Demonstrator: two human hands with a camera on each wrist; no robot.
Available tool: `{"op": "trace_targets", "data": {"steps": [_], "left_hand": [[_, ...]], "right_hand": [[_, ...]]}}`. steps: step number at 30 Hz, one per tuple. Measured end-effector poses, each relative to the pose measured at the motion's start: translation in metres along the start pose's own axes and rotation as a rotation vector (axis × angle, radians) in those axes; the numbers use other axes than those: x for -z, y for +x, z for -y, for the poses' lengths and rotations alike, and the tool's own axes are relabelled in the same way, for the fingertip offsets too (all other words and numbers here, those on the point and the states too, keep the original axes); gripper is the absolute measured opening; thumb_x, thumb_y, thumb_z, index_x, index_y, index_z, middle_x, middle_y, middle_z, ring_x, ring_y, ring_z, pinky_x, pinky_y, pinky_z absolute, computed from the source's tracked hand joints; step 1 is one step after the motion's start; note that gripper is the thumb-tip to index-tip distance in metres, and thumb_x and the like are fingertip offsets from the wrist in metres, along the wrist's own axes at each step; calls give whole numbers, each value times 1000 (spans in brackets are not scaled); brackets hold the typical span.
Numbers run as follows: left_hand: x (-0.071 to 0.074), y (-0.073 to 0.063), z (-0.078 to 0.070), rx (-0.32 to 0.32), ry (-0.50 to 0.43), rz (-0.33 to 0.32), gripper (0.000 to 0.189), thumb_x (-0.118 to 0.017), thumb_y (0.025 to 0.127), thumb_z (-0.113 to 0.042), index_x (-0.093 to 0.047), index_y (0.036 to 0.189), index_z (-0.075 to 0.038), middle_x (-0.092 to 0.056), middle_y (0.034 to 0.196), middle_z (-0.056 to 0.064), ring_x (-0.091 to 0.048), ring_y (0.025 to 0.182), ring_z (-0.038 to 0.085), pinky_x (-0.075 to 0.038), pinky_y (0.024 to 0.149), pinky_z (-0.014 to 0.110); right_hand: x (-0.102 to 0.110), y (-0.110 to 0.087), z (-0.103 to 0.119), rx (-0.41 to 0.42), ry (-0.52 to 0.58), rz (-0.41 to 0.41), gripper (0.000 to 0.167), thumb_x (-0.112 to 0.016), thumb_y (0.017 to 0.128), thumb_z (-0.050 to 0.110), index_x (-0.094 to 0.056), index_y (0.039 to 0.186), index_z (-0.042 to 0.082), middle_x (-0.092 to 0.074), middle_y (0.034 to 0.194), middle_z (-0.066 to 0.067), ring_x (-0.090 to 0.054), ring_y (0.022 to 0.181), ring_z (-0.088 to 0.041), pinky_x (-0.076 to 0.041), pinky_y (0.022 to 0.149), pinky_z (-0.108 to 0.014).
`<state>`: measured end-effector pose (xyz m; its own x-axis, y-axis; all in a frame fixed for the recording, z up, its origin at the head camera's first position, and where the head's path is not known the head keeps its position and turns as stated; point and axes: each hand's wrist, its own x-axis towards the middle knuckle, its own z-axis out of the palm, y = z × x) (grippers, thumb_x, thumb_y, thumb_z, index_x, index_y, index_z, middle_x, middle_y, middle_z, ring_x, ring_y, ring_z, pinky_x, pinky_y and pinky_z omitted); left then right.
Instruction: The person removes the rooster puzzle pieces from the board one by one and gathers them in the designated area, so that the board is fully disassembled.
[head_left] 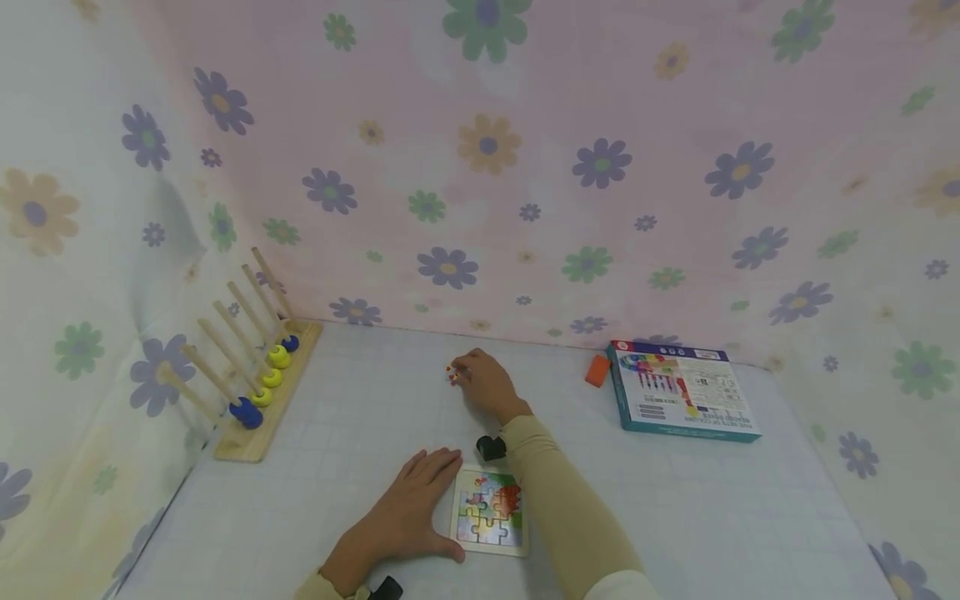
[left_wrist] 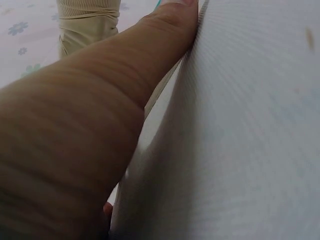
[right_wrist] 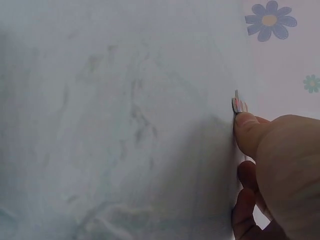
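My right hand (head_left: pixel 487 385) reaches out over the far middle of the table. Its thumb and fingers pinch small, colourful puzzle pieces (right_wrist: pixel 239 105), whose layered edges stick out past the thumb in the right wrist view. My left hand (head_left: pixel 415 508) lies flat at the left side of a framed jigsaw puzzle (head_left: pixel 489 510), fingers stretched along the frame's upper left corner and thumb (left_wrist: pixel 165 30) near its lower left edge. Interlocked pieces fill much of the frame, and the right sleeve overlaps its right side in the head view.
At the left stands a wooden peg rack (head_left: pixel 258 417) with upright sticks and several blue and yellow beads. A toy box (head_left: pixel 682 392) lies at the back right, with an orange block (head_left: pixel 597 370) beside it. Flowered cloth (head_left: pixel 487 208) hangs behind the table.
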<state>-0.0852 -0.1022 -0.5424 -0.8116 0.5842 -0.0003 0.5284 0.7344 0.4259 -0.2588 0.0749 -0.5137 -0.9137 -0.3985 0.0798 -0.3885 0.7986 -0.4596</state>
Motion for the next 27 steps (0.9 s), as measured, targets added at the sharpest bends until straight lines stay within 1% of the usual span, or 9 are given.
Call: {"op": "trace_targets", "data": {"steps": [3, 6, 8, 12, 15, 18, 23, 25, 27], "left_hand": [[0, 0, 0, 4, -1, 2, 128, -69, 63, -88, -33, 160, -13, -30, 168, 2, -27, 156, 23, -21, 130, 51], [0, 0, 0, 11, -6, 14, 128, -68, 64, -89, -33, 160, -13, -30, 168, 1, -27, 156, 23, -21, 130, 52], [0, 0, 0, 14, -5, 21, 128, -66, 64, -90, -33, 160, -14, -30, 168, 1, -27, 156, 23, -21, 130, 52], [0, 0, 0, 16, -5, 29, 128, -64, 64, -91, -32, 161, -14, -29, 168, 1, -26, 156, 23, -20, 130, 51], [0, 0, 0, 16, -8, 27, 129, -64, 64, -91, -32, 161, -13, -29, 168, 1, -26, 156, 23, -20, 130, 51], [0, -1, 1, 15, -3, 22, 129, -64, 63, -91, -32, 161, -13, -29, 168, 1, -26, 157, 23, -20, 130, 51], [-3, 1, 3, 11, 2, 12, 130, -62, 62, -93, -32, 161, -14, -28, 169, 0, -25, 157, 22, -18, 131, 51], [-4, 1, 4, 12, 1, 13, 131, -62, 61, -94, -31, 161, -14, -28, 169, 0, -25, 157, 22, -19, 131, 51], [-4, 1, 4, 13, -4, 14, 131, -62, 61, -94, -32, 161, -14, -28, 169, 0, -25, 157, 22, -19, 130, 52]], "right_hand": [[1, 0, 2, 16, -21, -6, 24, -66, 99, 11, -72, 122, 7, -66, 123, -14, -66, 111, -32, -57, 98, -45], [0, 1, 3, -10, -40, 13, 25, -65, 99, 13, -72, 123, 10, -65, 126, -13, -66, 114, -31, -57, 98, -45], [-1, 2, 1, -40, -35, 36, 27, -64, 101, 15, -71, 126, 11, -64, 130, -13, -65, 117, -31, -56, 101, -45], [-4, 4, -1, -64, -46, 45, 28, -65, 101, 18, -70, 128, 13, -63, 131, -11, -64, 119, -29, -55, 103, -44], [-4, 3, -1, -70, -26, 37, 30, -65, 100, 18, -69, 129, 12, -63, 131, -12, -64, 121, -30, -54, 105, -45], [-4, 2, -4, -87, 21, 35, 38, -68, 99, 22, -65, 135, 11, -62, 135, -12, -62, 124, -30, -52, 108, -44], [0, -5, -12, -115, 159, 18, 52, -73, 96, 25, -58, 143, 10, -60, 133, -12, -62, 108, -25, -55, 94, -42], [4, -11, -11, -110, 196, 14, 52, -73, 95, 24, -58, 143, 9, -61, 128, -12, -62, 102, -25, -56, 89, -42], [9, -20, -9, -87, 199, 0, 49, -73, 95, 23, -60, 140, 8, -64, 122, -11, -63, 100, -24, -57, 87, -42]]}}
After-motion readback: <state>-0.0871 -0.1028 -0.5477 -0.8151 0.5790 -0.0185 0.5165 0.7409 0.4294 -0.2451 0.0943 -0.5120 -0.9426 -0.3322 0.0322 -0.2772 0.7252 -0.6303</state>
